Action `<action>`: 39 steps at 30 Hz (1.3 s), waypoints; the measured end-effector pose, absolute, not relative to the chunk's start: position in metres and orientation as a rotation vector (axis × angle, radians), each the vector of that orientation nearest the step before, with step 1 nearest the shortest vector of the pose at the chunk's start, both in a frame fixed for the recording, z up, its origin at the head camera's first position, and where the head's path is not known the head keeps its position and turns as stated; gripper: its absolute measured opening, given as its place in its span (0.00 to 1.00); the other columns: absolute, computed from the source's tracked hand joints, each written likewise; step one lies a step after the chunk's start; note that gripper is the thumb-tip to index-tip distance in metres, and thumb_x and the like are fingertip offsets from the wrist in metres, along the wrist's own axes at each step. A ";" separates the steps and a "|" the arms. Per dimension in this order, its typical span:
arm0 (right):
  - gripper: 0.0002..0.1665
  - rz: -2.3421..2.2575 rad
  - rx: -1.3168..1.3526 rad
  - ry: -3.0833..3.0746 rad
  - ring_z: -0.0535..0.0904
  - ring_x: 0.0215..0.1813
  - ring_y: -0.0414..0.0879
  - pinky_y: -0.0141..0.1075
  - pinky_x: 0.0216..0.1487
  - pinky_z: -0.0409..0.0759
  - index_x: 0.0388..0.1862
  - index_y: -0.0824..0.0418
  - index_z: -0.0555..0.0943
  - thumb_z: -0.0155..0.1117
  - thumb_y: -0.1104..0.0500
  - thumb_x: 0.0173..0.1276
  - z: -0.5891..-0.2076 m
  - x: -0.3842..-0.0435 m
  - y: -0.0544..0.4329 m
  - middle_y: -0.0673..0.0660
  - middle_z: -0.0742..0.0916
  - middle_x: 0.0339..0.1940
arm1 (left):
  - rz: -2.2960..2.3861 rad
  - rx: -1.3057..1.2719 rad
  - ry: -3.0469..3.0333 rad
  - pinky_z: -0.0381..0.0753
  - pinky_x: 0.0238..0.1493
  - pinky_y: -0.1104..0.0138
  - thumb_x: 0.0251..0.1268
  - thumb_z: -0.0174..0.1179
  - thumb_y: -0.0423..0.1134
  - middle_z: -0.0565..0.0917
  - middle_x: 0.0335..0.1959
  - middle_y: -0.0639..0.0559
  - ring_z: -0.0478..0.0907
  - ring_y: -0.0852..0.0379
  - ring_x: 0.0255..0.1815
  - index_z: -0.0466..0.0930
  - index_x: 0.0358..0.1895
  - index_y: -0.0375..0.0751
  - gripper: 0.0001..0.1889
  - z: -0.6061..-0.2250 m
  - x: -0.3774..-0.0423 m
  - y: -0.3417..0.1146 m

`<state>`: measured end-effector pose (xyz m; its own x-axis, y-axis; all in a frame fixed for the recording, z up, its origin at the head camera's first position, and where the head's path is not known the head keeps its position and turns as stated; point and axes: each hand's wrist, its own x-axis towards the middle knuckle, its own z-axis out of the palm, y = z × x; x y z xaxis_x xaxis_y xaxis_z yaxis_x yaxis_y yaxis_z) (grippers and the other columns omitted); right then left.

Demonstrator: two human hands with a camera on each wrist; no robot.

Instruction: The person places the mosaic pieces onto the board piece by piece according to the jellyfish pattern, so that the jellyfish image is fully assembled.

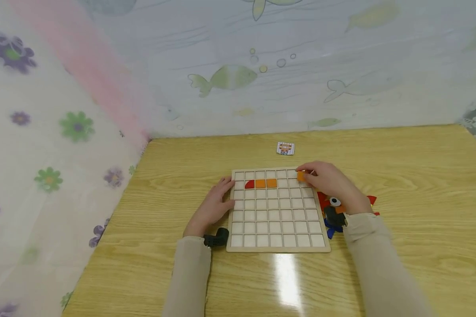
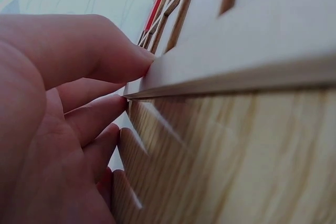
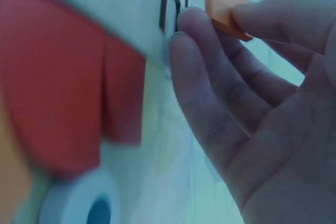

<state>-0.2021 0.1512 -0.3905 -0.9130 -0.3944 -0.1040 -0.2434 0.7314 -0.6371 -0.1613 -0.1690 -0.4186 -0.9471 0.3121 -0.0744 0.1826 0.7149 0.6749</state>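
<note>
Near the one o'clock corner of the grid board (image 1: 277, 249), the orange tile (image 1: 301, 176) was clamped between thumb and fingers of the right hand (image 1: 328, 179), its flat face tilted against the board. The grip of the left hand (image 1: 213, 203) was apart, touching the board's ten o'clock side. A red piece (image 1: 250, 184), curve toward ten o'clock, began a nine-to-three row with two orange squares (image 1: 260, 183). The twelve o'clock card (image 1: 285, 149) carried marks too small to read.

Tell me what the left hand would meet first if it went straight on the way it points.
The left edge of the grid board; the left hand appears to touch it, though exact contact of each finger is unclear.
</note>
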 end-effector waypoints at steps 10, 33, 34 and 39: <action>0.11 -0.960 -0.556 2.699 0.75 0.39 0.46 0.42 0.44 0.72 0.45 0.54 0.79 0.55 0.57 0.64 -0.395 -0.208 0.136 0.52 0.81 0.38 | 1.017 0.432 2.731 0.38 0.67 0.59 0.60 0.49 0.35 0.51 0.70 0.51 0.39 0.56 0.70 0.57 0.67 0.43 0.29 -0.421 -0.161 -0.167; 0.08 -0.850 -0.638 2.818 0.75 0.38 0.47 0.42 0.41 0.72 0.39 0.57 0.81 0.57 0.60 0.61 -0.396 -0.209 0.109 0.52 0.82 0.34 | 1.039 0.448 2.727 0.37 0.67 0.58 0.62 0.49 0.36 0.50 0.70 0.51 0.38 0.56 0.70 0.59 0.66 0.45 0.27 -0.419 -0.161 -0.169; 0.08 -0.847 -0.643 2.823 0.75 0.38 0.48 0.42 0.41 0.72 0.39 0.57 0.81 0.58 0.60 0.61 -0.396 -0.209 0.109 0.52 0.82 0.34 | 1.039 0.449 2.727 0.37 0.67 0.58 0.62 0.49 0.36 0.50 0.70 0.51 0.38 0.56 0.70 0.59 0.66 0.45 0.27 -0.419 -0.161 -0.170; 0.09 -0.821 -0.645 2.836 0.75 0.39 0.48 0.42 0.42 0.72 0.39 0.58 0.83 0.59 0.62 0.60 -0.397 -0.210 0.107 0.53 0.82 0.34 | 1.036 0.446 2.729 0.38 0.67 0.59 0.62 0.49 0.36 0.50 0.70 0.52 0.38 0.57 0.70 0.60 0.66 0.46 0.27 -0.419 -0.160 -0.171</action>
